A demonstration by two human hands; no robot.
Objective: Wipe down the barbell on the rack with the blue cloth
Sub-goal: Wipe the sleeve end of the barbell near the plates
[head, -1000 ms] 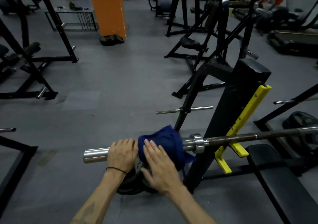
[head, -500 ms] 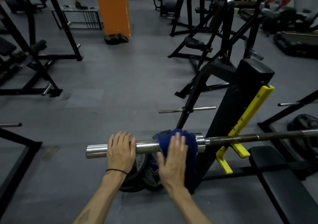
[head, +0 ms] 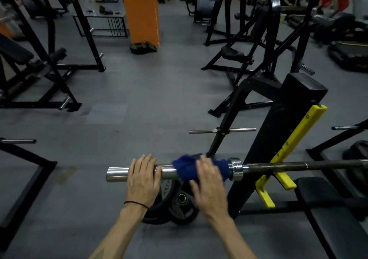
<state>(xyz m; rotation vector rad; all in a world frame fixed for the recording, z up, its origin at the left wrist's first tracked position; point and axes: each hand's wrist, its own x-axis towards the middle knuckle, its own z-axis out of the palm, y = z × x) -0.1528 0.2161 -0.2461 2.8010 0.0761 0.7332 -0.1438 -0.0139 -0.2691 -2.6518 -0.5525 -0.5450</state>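
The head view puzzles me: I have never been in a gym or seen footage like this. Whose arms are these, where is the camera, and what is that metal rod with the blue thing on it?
The camera sits on a person's head and looks forward and down, so the two bare arms at the bottom are that person's own. The rod is a barbell resting on a black rack with yellow hooks. The left hand rests over the barbell's shiny end sleeve. The right hand presses a blue cloth, draped over the sleeve beside the collar, with fairly straight fingers. Below the hands, weight plates lie on the grey floor. A black bench is at lower right.
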